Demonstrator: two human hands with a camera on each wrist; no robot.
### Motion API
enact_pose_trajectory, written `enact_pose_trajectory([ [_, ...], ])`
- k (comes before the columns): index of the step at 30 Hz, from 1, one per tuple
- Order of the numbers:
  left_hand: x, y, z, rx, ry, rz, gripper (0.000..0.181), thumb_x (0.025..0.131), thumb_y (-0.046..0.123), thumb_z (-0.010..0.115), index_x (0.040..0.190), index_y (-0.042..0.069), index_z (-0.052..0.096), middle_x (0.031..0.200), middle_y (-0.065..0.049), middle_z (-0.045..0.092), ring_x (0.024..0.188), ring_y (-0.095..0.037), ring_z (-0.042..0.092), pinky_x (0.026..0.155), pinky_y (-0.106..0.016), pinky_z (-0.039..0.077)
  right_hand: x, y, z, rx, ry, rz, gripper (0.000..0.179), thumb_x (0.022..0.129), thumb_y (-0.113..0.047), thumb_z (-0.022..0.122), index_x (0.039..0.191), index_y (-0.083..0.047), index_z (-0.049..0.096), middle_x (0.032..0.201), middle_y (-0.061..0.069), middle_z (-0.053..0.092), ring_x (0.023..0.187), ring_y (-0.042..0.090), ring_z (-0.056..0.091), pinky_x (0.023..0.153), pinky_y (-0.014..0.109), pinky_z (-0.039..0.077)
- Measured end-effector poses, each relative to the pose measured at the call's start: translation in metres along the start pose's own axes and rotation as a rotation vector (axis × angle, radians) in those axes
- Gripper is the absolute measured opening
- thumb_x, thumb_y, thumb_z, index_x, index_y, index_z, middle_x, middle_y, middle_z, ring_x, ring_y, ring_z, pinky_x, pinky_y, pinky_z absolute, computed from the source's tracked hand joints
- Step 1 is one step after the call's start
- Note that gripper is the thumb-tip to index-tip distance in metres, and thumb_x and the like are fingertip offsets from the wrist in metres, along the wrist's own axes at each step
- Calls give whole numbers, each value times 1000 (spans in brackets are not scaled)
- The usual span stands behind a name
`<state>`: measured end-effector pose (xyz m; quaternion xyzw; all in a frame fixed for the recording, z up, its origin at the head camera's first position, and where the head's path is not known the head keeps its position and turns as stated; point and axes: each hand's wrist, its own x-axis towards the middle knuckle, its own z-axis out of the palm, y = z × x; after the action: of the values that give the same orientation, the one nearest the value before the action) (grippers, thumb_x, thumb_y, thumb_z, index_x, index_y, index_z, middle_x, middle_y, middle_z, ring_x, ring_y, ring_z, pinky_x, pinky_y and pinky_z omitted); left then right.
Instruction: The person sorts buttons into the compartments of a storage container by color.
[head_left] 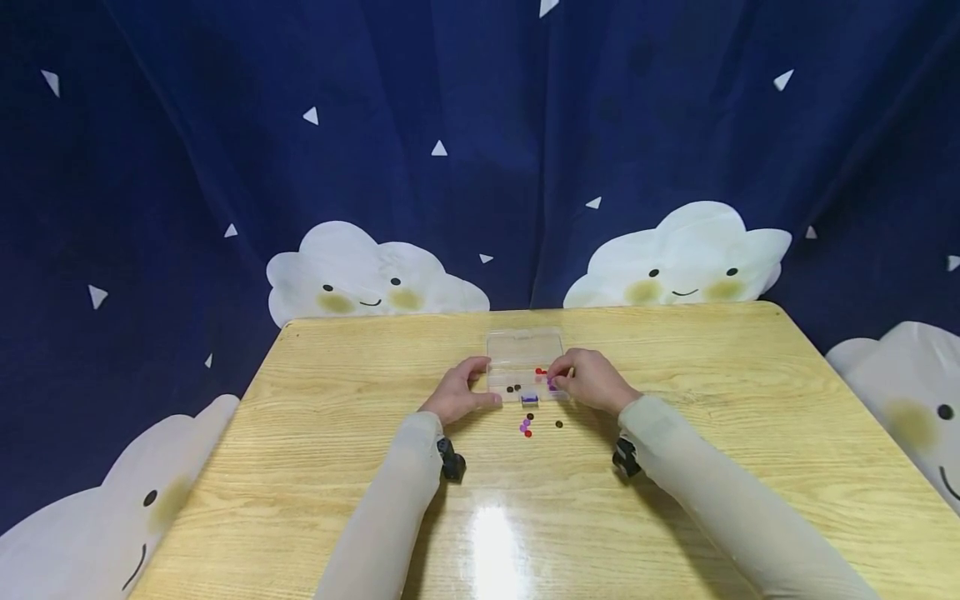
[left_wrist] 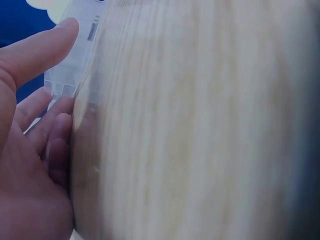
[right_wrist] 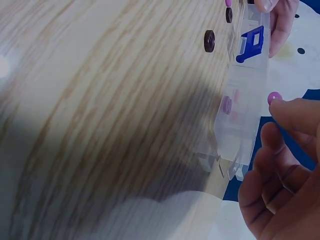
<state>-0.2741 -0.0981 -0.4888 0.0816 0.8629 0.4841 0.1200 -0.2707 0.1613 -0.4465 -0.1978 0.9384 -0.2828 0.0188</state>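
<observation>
A clear plastic box (head_left: pixel 525 348) with compartments stands on the table, its lid raised at the back. My left hand (head_left: pixel 459 395) holds its left end, thumb at the front corner and fingers along the side. Over the right compartments, my right hand (head_left: pixel 592 380) pinches a pink-purple button (right_wrist: pixel 274 97) between thumb and fingertip. Inside the box lie dark buttons (head_left: pixel 513 389) on the left, red buttons (head_left: pixel 539 372) farther back and a purple button (right_wrist: pixel 227 105) on the right. A blue latch (right_wrist: pixel 251 45) sits at the box's front.
In front of the box, loose buttons lie on the wooden table (head_left: pixel 360 500): a black button (head_left: pixel 530 416), purple buttons (head_left: pixel 525 425), a red button (head_left: pixel 528 433) and a dark brown button (head_left: pixel 558 424). A dark blue curtain (head_left: pixel 480 100) with clouds hangs behind the table.
</observation>
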Motion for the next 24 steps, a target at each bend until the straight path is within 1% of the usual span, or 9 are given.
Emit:
enact_pose_trajectory([
  [9,1,1,1,0,-3,1,77,81,24,83,148,19,45,146,-6,50,130,-26,46,113,-44,39,1,4,2,-7,11,-1,15,91,-8,66,97,-9,79,96,6,73,82,15,62,78,36,54],
  [16,1,1,1,4,-4,0,77,81,22,83,148,18,45,146,-7,50,128,-26,47,112,-44,40,-1,5,1,1,4,-6,16,92,-9,65,99,-10,79,96,5,72,75,12,57,70,30,49],
  [24,1,0,1,2,1,-4,76,82,23,83,148,19,45,145,-7,50,127,-27,46,112,-44,39,-4,3,-1,5,-3,-28,14,92,-9,65,97,-9,78,95,5,72,77,12,58,71,30,50],
])
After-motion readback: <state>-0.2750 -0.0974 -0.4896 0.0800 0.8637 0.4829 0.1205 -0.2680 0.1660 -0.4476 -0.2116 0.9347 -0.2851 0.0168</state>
